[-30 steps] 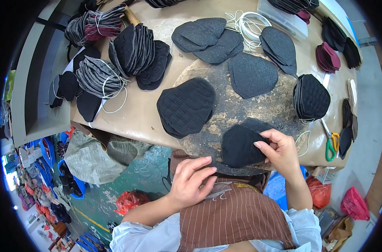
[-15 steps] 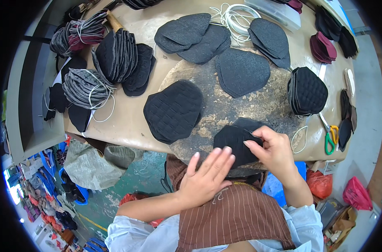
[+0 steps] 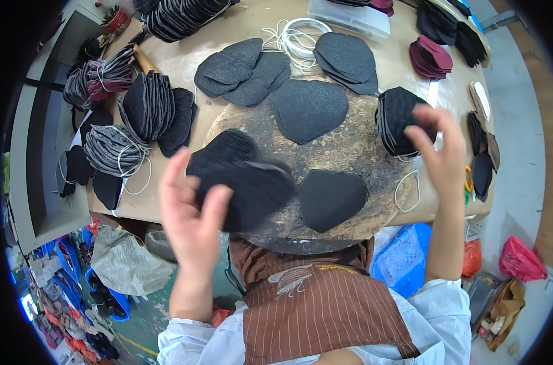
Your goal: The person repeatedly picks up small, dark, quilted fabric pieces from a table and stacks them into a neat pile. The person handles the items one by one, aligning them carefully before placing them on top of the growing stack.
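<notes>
A black teardrop-shaped fabric piece [image 3: 249, 191], smeared by motion, is tilted in my left hand [image 3: 194, 213], with my thumb across its left part. It hangs over a quilted black stack [image 3: 224, 146] and partly hides it. My right hand [image 3: 441, 146] is raised at the right edge of another quilted black stack [image 3: 398, 121], thumb and fingers apart with nothing visible between them. Between the hands, a smooth dark piece [image 3: 332, 199] lies flat near the front of the worn round board [image 3: 374, 176]. Farther back lies a textured dark-grey piece [image 3: 310, 109].
More grey pieces [image 3: 349, 61] and a white cord coil [image 3: 307, 39] are at the back. Bundled pads [image 3: 115, 149] stand on the left. Maroon pieces [image 3: 430, 56] and scissors [image 3: 469, 179], partly behind my right forearm, are on the right. A blue container [image 3: 404, 258] is below the table.
My left hand has moved left and now has a black piece over the left stack. My right hand has left the front pieces and moved up to the right stack. The view has shifted.
</notes>
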Action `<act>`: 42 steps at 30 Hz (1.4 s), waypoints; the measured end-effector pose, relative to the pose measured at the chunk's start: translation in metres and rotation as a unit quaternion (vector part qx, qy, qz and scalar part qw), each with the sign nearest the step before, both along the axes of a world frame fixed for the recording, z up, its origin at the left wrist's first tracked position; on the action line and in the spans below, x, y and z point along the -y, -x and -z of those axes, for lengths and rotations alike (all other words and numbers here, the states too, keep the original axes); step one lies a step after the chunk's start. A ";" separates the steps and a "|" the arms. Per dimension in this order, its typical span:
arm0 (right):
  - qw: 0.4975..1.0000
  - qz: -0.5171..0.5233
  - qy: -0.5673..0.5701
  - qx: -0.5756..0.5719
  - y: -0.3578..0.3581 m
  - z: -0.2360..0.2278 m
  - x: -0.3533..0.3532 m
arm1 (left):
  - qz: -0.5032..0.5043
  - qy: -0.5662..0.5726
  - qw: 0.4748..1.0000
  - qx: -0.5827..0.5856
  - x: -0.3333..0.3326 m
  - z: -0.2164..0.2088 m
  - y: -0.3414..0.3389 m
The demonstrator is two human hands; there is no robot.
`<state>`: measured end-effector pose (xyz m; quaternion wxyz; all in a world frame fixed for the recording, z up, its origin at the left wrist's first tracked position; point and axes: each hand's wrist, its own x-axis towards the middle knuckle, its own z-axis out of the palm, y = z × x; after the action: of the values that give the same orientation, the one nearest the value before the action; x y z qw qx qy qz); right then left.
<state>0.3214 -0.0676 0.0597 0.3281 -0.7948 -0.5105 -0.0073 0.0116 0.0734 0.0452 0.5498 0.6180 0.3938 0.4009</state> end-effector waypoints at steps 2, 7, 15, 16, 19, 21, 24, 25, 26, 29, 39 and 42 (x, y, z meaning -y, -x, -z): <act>0.991 0.076 0.071 0.083 -0.028 0.004 0.005 | -0.057 -0.276 0.915 -0.287 -0.023 0.005 0.009; 0.973 0.055 0.066 0.214 -0.016 0.005 0.002 | 0.196 -0.375 0.844 -0.328 0.056 0.019 -0.005; 0.992 0.066 0.060 0.091 -0.017 0.003 0.013 | 0.277 -0.315 0.845 -0.332 0.096 0.049 0.014; 0.983 0.036 0.085 0.156 -0.025 0.009 0.011 | 0.281 -0.313 0.842 -0.337 0.097 0.049 0.014; 0.987 0.068 0.123 0.075 -0.017 0.004 0.000 | 0.283 -0.307 0.840 -0.346 0.097 0.052 0.012; 0.980 0.083 0.133 0.122 -0.013 0.001 -0.004 | 0.282 -0.299 0.844 -0.345 0.096 0.054 0.014; 0.975 0.123 0.139 0.120 -0.006 -0.007 -0.007 | 0.282 -0.299 0.845 -0.342 0.098 0.055 0.014; 0.977 0.118 0.142 0.106 -0.010 -0.004 -0.005 | 0.283 -0.299 0.845 -0.342 0.098 0.054 0.014; 0.979 0.111 0.143 0.092 -0.016 0.001 -0.003 | 0.282 -0.299 0.845 -0.342 0.097 0.054 0.014; 0.984 0.072 0.061 -0.148 -0.012 -0.009 0.006 | 0.278 -0.302 0.847 -0.338 0.097 0.054 0.016; 0.846 -0.066 0.219 -0.482 0.072 0.019 0.002 | 0.279 -0.297 0.850 -0.335 0.095 0.056 0.019; 0.862 -0.059 0.232 -0.446 0.073 0.023 0.000 | 0.279 -0.294 0.852 -0.331 0.096 0.057 0.020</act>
<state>0.2482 -0.0676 0.0366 0.3269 -0.7347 -0.3421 0.4862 -0.0084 -0.0226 -0.0123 0.2681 0.9309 0.2273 0.0993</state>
